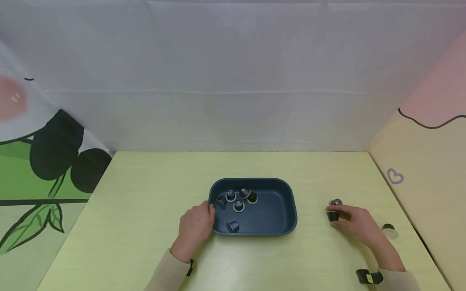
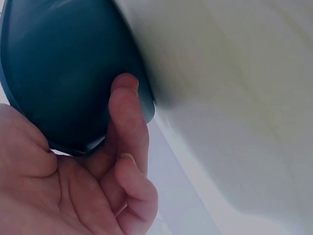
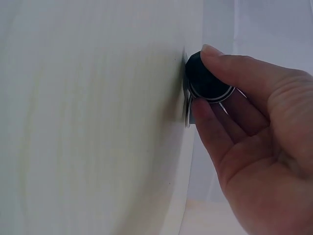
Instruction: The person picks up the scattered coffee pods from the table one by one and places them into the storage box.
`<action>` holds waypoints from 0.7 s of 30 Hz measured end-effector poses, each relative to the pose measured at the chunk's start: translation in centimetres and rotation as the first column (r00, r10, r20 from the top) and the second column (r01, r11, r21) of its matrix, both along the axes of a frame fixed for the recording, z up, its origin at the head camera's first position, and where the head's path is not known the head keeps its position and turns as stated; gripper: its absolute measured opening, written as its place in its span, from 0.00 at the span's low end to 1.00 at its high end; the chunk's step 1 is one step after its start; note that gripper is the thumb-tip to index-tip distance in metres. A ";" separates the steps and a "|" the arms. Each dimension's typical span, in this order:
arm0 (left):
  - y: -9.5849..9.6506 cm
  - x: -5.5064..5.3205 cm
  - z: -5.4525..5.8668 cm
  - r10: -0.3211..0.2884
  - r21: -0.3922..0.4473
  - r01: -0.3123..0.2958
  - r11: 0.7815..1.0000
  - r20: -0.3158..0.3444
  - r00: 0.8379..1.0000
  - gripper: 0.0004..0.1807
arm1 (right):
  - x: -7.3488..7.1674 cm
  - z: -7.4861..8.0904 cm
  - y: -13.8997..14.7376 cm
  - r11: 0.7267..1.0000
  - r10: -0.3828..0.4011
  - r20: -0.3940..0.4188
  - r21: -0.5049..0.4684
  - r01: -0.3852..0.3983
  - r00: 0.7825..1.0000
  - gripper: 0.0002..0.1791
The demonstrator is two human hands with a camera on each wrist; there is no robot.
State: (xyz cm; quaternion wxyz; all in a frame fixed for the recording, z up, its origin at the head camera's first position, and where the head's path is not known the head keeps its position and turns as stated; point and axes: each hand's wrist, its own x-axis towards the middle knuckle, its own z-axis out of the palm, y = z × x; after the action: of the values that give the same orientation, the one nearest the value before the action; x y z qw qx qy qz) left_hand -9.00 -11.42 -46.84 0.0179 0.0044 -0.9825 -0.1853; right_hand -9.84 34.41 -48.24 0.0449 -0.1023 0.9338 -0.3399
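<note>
A dark blue tray (image 1: 269,212) lies on the table with several dark coffee capsules inside, mostly toward its left half. My left hand (image 1: 197,226) grips the tray's left side, its fingers curled against the outer wall (image 2: 63,73) in the left wrist view. Off to the right of the tray, my right hand (image 1: 358,224) pinches a black coffee capsule (image 1: 333,216) between thumb and fingers. The right wrist view shows that black capsule (image 3: 208,78) close to the tabletop. Just behind it stands a grey-topped capsule (image 1: 337,201), partly hidden by the fingers.
Another dark capsule with a pale rim (image 1: 390,230) lies on its side to the right of my right wrist. The pale yellow table (image 1: 145,194) meets a white cloth wall (image 1: 233,121) at the back and a printed panel (image 1: 429,169) on the right.
</note>
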 end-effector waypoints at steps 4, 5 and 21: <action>0.0 0.0 0.0 -0.002 -0.003 0.002 1.000 -0.002 1.000 0.19 | 0.0 -0.1 0.1 1.000 -0.005 0.012 -0.010 0.005 1.000 0.23; 0.0 0.0 0.0 -0.002 -0.004 0.002 1.000 -0.002 1.000 0.19 | 0.0 -0.2 0.1 1.000 -0.005 0.014 -0.010 0.005 1.000 0.23; 0.0 0.0 0.1 0.001 0.001 -0.001 1.000 0.010 1.000 0.18 | 0.1 -0.3 0.2 1.000 0.002 0.009 -0.001 -0.002 1.000 0.23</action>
State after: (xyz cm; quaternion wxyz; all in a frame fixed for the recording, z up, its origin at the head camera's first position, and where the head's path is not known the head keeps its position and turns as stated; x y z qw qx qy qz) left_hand -9.01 -11.43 -46.74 0.0129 0.0057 -0.9825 -0.1857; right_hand -9.77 34.59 -48.58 0.0494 -0.1020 0.9334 -0.3405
